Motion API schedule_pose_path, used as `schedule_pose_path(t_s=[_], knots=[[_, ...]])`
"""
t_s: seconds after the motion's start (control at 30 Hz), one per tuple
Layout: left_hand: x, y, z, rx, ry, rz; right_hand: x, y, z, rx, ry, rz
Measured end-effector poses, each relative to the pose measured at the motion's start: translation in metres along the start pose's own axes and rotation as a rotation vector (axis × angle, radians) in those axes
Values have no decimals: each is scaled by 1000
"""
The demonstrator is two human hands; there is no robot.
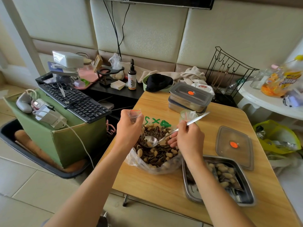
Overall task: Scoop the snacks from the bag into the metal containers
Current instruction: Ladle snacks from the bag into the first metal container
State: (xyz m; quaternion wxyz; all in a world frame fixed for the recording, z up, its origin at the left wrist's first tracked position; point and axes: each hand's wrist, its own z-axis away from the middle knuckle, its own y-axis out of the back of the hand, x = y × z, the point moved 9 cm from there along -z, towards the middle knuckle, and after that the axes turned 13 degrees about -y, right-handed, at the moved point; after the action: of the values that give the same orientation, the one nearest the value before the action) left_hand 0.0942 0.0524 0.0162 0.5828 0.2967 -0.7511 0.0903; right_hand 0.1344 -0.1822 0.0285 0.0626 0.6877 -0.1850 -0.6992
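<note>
A clear plastic bag (139,163) full of peanuts and sunflower seeds (157,154) lies open on the wooden table (155,184). My left hand (129,128) pinches the bag's upper rim and holds it up. My right hand (186,136) grips the handle of a metal spoon (150,141), whose bowl rests in the snacks with a few peanuts in it. To the right, an open metal container (246,199) holds some peanuts and seeds; my right forearm hides part of it.
The container's lid (234,146) with an orange dot lies beside it. Two stacked, lidded metal containers (190,99) stand at the table's far edge. A keyboard (73,100) on a green box is to the left. A white side table (270,102) with snack bags stands right.
</note>
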Motion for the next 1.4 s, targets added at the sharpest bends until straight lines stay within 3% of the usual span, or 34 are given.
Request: schedule_pose_path(t_s=[0.13, 0.37, 0.57, 0.7, 0.83, 1.2, 1.4], knots=[[1, -7, 1, -65, -26, -35, 6, 20, -14, 54, -94, -10], [14, -35, 10, -241, -202, -265, -18, 68, -16, 250, 70, -78], [3, -67, 22, -400, -186, -306, -52, 72, 14, 304, 419, -81], [-2, -72, 22, -403, -125, -285, -74, 49, 37, 180, 754, 80], [-7, -74, 21, -386, -74, -280, -83, 40, 55, 195, 966, 192], [-5, -76, 23, -368, -86, -227, -86, 48, 62, 270, 1031, 180], [-3, -75, 22, -366, -128, -234, -81, 46, 57, 201, 1019, 165]])
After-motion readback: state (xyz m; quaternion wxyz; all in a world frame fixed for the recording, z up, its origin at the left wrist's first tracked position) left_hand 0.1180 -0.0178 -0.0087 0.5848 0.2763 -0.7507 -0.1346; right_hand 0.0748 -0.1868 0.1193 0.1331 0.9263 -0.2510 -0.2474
